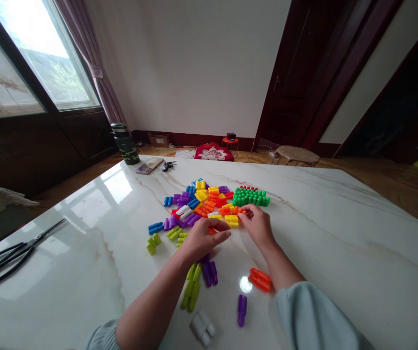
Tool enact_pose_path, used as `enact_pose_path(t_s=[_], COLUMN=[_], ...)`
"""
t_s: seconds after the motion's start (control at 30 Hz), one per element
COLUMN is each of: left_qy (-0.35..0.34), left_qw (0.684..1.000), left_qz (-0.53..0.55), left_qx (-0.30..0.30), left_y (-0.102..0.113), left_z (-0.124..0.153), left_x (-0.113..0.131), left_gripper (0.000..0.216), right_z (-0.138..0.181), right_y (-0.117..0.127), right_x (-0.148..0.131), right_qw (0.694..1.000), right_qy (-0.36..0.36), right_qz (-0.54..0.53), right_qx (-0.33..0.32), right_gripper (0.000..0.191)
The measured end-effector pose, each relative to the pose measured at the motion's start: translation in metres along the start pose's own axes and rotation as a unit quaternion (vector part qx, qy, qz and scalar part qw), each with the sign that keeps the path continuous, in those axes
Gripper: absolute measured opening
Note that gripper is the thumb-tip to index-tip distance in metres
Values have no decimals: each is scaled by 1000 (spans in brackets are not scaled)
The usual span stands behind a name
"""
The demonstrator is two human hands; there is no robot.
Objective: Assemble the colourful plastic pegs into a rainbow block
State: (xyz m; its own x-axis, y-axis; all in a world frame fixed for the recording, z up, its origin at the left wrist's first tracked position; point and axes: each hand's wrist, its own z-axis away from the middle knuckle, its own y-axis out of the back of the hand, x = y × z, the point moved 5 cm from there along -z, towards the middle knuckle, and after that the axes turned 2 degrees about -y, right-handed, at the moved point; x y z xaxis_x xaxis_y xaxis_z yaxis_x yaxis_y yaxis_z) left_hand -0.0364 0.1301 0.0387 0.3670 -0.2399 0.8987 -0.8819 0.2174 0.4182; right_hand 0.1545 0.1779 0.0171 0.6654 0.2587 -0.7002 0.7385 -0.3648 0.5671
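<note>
My right hand (258,224) has thumb and fingers pinched on an orange plastic block (241,211) at the right side of a loose pile. My left hand (207,237) hovers at the pile's front edge with fingers curved and a gap between them and the thumb. Some orange shows through that gap; whether the hand touches it I cannot tell. Yellow blocks (232,221) lie between the hands. Purple blocks (210,273), lime-green blocks (191,288), a grey-white block (202,328) and an orange-red block (259,280) lie nearer me, around my forearms.
Green blocks (250,197) stand grouped behind my right hand, with red ones at their back. Large black-handled scissors (19,253) lie at the left of the marble-look table (340,253). A camouflage flask (126,146), a phone (149,166) and keys (167,166) are at the far left edge.
</note>
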Motion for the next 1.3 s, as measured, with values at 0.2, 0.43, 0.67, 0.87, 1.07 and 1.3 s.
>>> enact_pose_path(t_s=[0.2, 0.43, 0.67, 0.87, 1.07, 1.3], left_qy=[-3, -19, -18, -16, -25, -19], left_qw=[998, 999, 999, 999, 999, 999], left_qz=[21, -15, -5, -1, -7, -15], left_qx=[-57, -47, -38, -39, -38, -43], left_y=[-9, -7, -8, -7, -7, -8], left_z=[4, 4, 4, 5, 4, 3], left_x=[3, 5, 1, 4, 7, 6], left_gripper=[28, 33, 32, 31, 28, 29], right_z=[-2, -5, -3, 10, 11, 11], right_y=[4, 0, 14, 3, -10, -17], right_x=[-4, 10, 2, -21, -28, -34], right_qw=[999, 999, 995, 982, 938, 920], right_qy=[27, 19, 1, -19, -20, 25], right_qz=[-18, -29, 41, 180, 303, 332], right_qx=[44, -7, 90, -54, -166, -205], right_gripper=[15, 17, 21, 20, 41, 50])
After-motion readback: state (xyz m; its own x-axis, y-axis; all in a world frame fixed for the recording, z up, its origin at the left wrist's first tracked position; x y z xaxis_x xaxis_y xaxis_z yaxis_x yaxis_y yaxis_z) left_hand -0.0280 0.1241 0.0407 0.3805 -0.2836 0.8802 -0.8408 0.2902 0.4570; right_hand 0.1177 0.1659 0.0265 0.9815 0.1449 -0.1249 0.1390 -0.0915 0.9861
